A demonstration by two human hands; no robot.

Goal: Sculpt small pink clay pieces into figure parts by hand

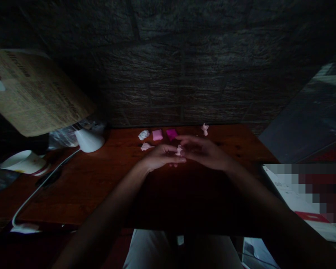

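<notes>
Over the wooden table, a small pale pink lump (179,150), soft-looking like modelling clay, is between the fingertips of both hands. My left hand (164,157) is closed around it from the left, thumb above and fingers below. From the right, my right hand (203,151) pinches it, with the index finger reaching out over the top. Just behind the hands lie a magenta square (172,134), a pink square (157,135) and a bumpy white lump (143,135). A pale pink piece (147,146) rests beside my left hand, and another pink piece (205,129) stands behind my right.
The dim wooden table (100,183) meets a dark brick-patterned wall. At left are a brown paper bag (42,93), a white cone-shaped object (89,141) with a cable, and a white cup (25,162) on its side. A white printed box (285,190) sits at right.
</notes>
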